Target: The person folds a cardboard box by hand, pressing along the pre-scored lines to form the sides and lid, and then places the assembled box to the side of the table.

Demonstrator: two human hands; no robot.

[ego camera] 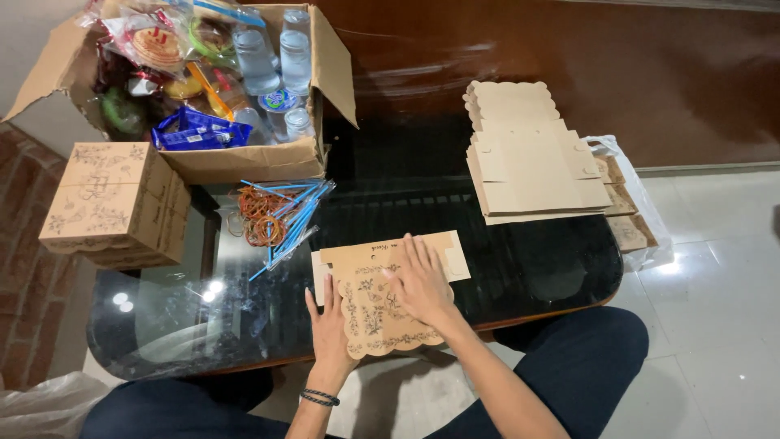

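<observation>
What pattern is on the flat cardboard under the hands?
Dark floral line drawings on tan cardboard, head view.

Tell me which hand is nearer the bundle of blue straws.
Left. The left hand lies just below the blue straws; the right hand rests farther right on the flat printed box.

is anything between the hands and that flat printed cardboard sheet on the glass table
Nothing visible. Both hands already rest on the flat brown cardboard box blank with a printed floral pattern: the left hand on its left edge, the right hand flat across its middle. The bundle of blue straws and rubber bands lies apart, behind it on the dark glass table.
</observation>
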